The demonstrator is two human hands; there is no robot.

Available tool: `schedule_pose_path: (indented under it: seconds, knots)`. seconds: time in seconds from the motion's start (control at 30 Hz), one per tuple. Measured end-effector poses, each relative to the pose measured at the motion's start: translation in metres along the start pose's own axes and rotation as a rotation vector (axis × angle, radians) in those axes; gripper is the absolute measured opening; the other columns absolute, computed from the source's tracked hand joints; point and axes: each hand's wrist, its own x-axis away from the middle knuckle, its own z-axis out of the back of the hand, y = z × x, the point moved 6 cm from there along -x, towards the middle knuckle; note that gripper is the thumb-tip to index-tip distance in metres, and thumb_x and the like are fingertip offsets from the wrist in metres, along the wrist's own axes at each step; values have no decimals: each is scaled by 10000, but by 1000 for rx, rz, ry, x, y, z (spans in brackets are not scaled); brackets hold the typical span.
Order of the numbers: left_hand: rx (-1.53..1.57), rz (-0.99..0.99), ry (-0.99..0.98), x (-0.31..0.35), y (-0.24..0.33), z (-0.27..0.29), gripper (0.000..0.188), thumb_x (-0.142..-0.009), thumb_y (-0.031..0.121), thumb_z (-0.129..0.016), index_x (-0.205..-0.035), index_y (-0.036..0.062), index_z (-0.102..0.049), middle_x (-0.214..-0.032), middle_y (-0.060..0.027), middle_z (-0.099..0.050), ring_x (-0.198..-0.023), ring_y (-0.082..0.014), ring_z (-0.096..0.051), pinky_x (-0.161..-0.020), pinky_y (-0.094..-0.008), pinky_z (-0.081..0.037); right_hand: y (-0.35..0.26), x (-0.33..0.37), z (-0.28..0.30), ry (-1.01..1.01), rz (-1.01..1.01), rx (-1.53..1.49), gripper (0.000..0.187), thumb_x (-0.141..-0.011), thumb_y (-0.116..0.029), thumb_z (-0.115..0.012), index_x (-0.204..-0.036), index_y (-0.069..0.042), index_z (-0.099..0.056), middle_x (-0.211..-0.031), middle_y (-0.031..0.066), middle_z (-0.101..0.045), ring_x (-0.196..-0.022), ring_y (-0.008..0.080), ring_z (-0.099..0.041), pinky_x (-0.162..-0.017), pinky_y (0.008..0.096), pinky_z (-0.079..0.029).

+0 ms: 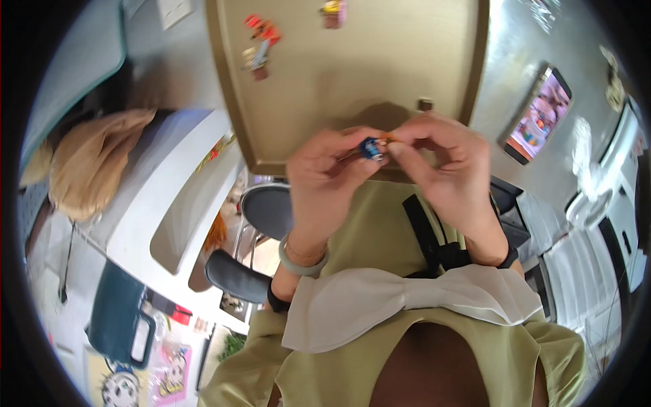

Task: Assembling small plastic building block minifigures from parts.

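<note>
A small blue figure (369, 148) sits pinched between my left thumb and fingers, held above the near end of a gold-coloured tray. My left hand (324, 161) grips it from the side, while my right hand (449, 150) meets it with thumb and forefinger closed on a tiny orange-brown piece (388, 138) — the two parts at least close together, though whether they are joined I cannot tell.

Just beyond my right knuckles, a small dark brown piece (425, 104) rests on the tray (386, 64). Farther up lie a red-orange figure (264, 31), a grey-and-brown figure (256, 61) near it and, at the top of view, a yellow, pink and brown figure (333, 12), all blurred.

To the tray's right, a phone (541, 117) lies with its screen lit on the shiny metal tabletop (505, 74). At left hangs a brown bag (102, 163); black seats (269, 209) stand below. Nearest me — a pale bracelet (303, 261) on my left wrist and a large white bow (407, 297) across my green garment (369, 220).
</note>
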Motion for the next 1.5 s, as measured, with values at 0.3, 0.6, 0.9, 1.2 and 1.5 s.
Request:
schedule_pose_path:
  seconds: [0.3, 0.6, 0.9, 1.2, 1.5]
  knots:
    - [79, -87, -11, -5, 12, -8, 246, -779, -103, -603, -1009, -27, -558, -1011, -184, -610, -918, -215, -610, -801, -309, -526, -4, 0, 3, 11, -38, -94, 84, -720, 70, -628, -789, 23, -619, -701, 81, -569, -589, 144, -557, -533, 254, -446]
    - [48, 9, 18, -3, 8, -8, 263, -777, -115, -598, -1019, -20, -558, -1030, -180, -609, -911, -197, -609, -756, -279, -529, -10, 1, 6, 34, 43, 6, 93, -717, 67, -634, -792, 14, -615, -712, 83, -583, -599, 161, -572, -535, 247, -448]
    - [158, 54, 51, -1, -4, -8, 247, -778, -98, -610, -987, 24, -558, -1030, -165, -614, -908, -166, -606, -692, -227, -497, -6, 6, 7, 124, 133, 25, 101, -719, 71, -641, -794, 14, -604, -725, 90, -585, -610, 176, -579, -519, 252, -455]
    - [-74, -43, 131, -2, 4, -16, 216, -762, -114, -618, -950, -26, -558, -1048, -173, -605, -952, -191, -594, -822, -284, -502, -8, 11, 7, 191, 196, 192, 137, -706, 65, -655, -818, 5, -605, -748, 96, -574, -590, 192, -568, -486, 252, -446]
    - [-35, -81, 129, 2, 9, -15, 233, -766, -114, -614, -983, -40, -570, -1052, -200, -605, -924, -204, -615, -810, -299, -521, -26, 21, 1, 233, 462, 333, 190, -651, 89, -669, -817, 15, -615, -732, 79, -548, -571, 191, -538, -465, 263, -421]
